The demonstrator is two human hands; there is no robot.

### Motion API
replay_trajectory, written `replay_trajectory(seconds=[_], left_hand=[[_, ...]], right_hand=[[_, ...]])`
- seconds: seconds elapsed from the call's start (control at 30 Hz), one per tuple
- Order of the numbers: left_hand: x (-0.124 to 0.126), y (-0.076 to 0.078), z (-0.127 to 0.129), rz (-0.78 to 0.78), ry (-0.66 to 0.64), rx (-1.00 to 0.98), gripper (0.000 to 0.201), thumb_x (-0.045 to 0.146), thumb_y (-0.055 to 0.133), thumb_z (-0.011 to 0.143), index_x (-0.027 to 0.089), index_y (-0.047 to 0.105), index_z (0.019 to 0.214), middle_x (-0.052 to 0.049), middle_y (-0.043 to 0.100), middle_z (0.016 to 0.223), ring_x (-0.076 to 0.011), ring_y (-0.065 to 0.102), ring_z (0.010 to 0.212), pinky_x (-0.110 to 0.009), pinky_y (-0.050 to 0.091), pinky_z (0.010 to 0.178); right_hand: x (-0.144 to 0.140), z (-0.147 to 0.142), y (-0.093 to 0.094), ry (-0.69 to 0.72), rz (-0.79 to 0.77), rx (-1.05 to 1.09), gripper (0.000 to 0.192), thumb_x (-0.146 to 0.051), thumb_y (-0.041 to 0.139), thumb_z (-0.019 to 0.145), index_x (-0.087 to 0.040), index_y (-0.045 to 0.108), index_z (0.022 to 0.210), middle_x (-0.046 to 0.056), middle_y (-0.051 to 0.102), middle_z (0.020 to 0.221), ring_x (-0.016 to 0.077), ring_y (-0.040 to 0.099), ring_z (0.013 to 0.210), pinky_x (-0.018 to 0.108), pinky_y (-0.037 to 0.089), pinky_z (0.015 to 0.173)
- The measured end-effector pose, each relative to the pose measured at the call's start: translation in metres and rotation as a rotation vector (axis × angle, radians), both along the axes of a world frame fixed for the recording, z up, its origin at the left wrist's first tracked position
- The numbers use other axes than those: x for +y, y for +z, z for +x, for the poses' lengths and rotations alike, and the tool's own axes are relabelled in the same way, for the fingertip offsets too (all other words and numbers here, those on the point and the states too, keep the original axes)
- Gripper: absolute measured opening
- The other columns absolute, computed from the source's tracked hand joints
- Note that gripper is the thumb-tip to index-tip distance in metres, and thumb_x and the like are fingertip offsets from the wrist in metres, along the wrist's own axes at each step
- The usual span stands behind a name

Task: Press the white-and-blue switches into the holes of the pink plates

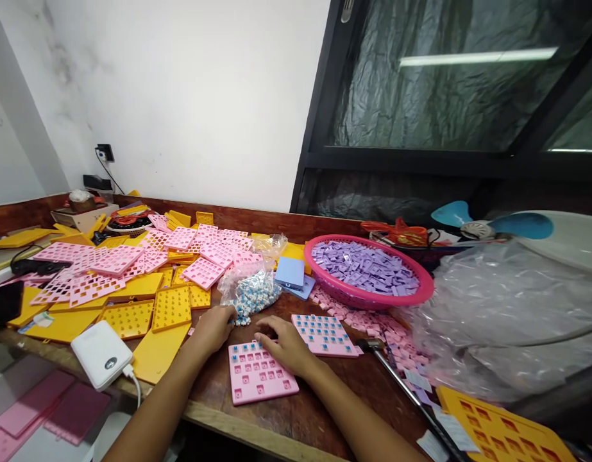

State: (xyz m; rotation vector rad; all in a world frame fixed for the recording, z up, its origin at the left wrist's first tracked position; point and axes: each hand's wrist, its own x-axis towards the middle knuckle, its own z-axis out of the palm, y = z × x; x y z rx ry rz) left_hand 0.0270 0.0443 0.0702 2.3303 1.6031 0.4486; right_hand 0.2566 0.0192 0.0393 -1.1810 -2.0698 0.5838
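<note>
My left hand (217,328) is beside a heap of small blue-and-white key switches (254,292) that spill from a clear plastic bag. Its fingers are bent together at the heap's near edge; anything between the fingertips is hidden. Over the upper right of a pink keyboard plate (247,388) rests my right hand (288,346), thumb and fingers apart, with nothing visible between them. Blue switches sit along that plate's top row and at its left side; its other square slots show no switch. Just right of it lies a second pink plate (324,346) with blue switches in most slots.
Pink grid plates (117,260) and yellow plates (173,308) pile up at left, near a white power bank (103,356). A pink basket (425,292) of purple keycaps stands behind pink keycaps (404,346). A metal rod (406,388) and plastic sheeting (492,314) lie at right.
</note>
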Motion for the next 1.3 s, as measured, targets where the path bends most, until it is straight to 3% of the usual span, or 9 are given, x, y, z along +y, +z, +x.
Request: replay_trajectory(seconds=[0.17, 0.23, 0.33, 0.43, 0.53, 0.7, 0.9, 1.13, 1.3], left_hand=[[-0.043, 0.011, -0.004, 0.034, -0.033, -0.089, 0.013, 0.016, 0.058, 0.089, 0.022, 0.067, 0.096, -0.005, 0.073, 0.101, -0.0209, 0.067, 0.097, -0.027, 0.044, 0.079], [-0.06, 0.007, 0.001, 0.026, -0.103, -0.194, 0.012, 0.018, 0.058, 0.09, 0.023, 0.067, 0.096, -0.003, 0.072, 0.101, -0.0205, 0.066, 0.098, -0.028, 0.044, 0.08], [-0.073, -0.007, 0.013, -0.009, -0.093, -0.184, 0.01, 0.019, 0.06, 0.091, 0.022, 0.069, 0.095, -0.005, 0.072, 0.102, -0.023, 0.065, 0.1, -0.031, 0.045, 0.085], [-0.073, -0.016, 0.02, -0.006, -0.07, -0.093, 0.011, 0.019, 0.061, 0.091, 0.02, 0.071, 0.095, -0.008, 0.071, 0.103, -0.0264, 0.064, 0.104, -0.035, 0.046, 0.088], [-0.07, -0.018, 0.016, 0.018, -0.03, -0.067, 0.01, 0.019, 0.062, 0.091, 0.02, 0.071, 0.095, -0.008, 0.068, 0.108, -0.027, 0.064, 0.106, -0.035, 0.047, 0.086], [-0.069, -0.022, 0.006, -0.027, 0.045, -0.183, 0.007, 0.024, 0.064, 0.091, 0.024, 0.072, 0.091, -0.004, 0.068, 0.11, -0.0229, 0.067, 0.098, -0.03, 0.045, 0.076], [-0.063, -0.029, 0.001, -0.084, 0.014, -0.35, 0.012, 0.024, 0.064, 0.092, 0.025, 0.075, 0.097, -0.003, 0.07, 0.105, -0.0202, 0.068, 0.094, -0.028, 0.045, 0.079], [-0.067, -0.026, 0.005, -0.024, 0.004, -0.22, 0.021, 0.027, 0.055, 0.099, 0.024, 0.075, 0.093, -0.005, 0.069, 0.101, -0.021, 0.066, 0.094, -0.028, 0.044, 0.076], [-0.068, -0.024, 0.01, 0.068, -0.014, -0.088, 0.022, 0.026, 0.055, 0.099, 0.024, 0.076, 0.095, -0.006, 0.071, 0.096, -0.0244, 0.065, 0.094, -0.033, 0.044, 0.08]], right_hand=[[0.003, -0.005, -0.004, -0.02, 0.026, -0.012, 0.018, -0.028, 0.062, 0.094, -0.018, 0.071, 0.106, 0.009, 0.072, 0.102, 0.0236, 0.066, 0.092, 0.037, 0.052, 0.084], [0.003, -0.006, -0.005, -0.031, 0.024, -0.019, 0.018, -0.028, 0.062, 0.094, -0.019, 0.071, 0.107, 0.009, 0.073, 0.103, 0.0239, 0.066, 0.093, 0.037, 0.052, 0.084], [0.002, -0.007, -0.008, -0.047, 0.034, -0.048, 0.021, -0.029, 0.06, 0.095, -0.019, 0.07, 0.111, 0.01, 0.073, 0.107, 0.0251, 0.066, 0.097, 0.039, 0.052, 0.087], [0.002, -0.008, -0.009, -0.061, 0.058, -0.085, 0.023, -0.028, 0.058, 0.097, -0.02, 0.069, 0.116, 0.011, 0.073, 0.114, 0.026, 0.066, 0.103, 0.041, 0.051, 0.093], [0.01, -0.011, -0.005, -0.074, 0.041, -0.106, 0.021, -0.028, 0.058, 0.096, -0.02, 0.07, 0.112, 0.009, 0.074, 0.108, 0.0243, 0.067, 0.098, 0.038, 0.051, 0.089], [0.039, -0.03, 0.006, -0.077, -0.035, -0.197, 0.015, -0.028, 0.074, 0.084, -0.018, 0.069, 0.095, 0.003, 0.072, 0.089, 0.0188, 0.065, 0.077, 0.028, 0.047, 0.07], [0.059, -0.044, 0.009, -0.027, -0.106, -0.22, 0.024, -0.009, 0.079, 0.071, -0.017, 0.066, 0.09, -0.001, 0.07, 0.079, 0.0164, 0.064, 0.072, 0.025, 0.046, 0.067], [0.023, 0.004, 0.02, 0.068, -0.242, 0.003, 0.022, -0.018, 0.074, 0.079, -0.017, 0.071, 0.101, 0.005, 0.074, 0.095, 0.0209, 0.07, 0.087, 0.031, 0.054, 0.077], [-0.007, 0.019, 0.012, 0.063, -0.177, 0.023, 0.013, -0.025, 0.073, 0.084, -0.02, 0.077, 0.096, 0.006, 0.075, 0.098, 0.0229, 0.069, 0.093, 0.034, 0.052, 0.084]])
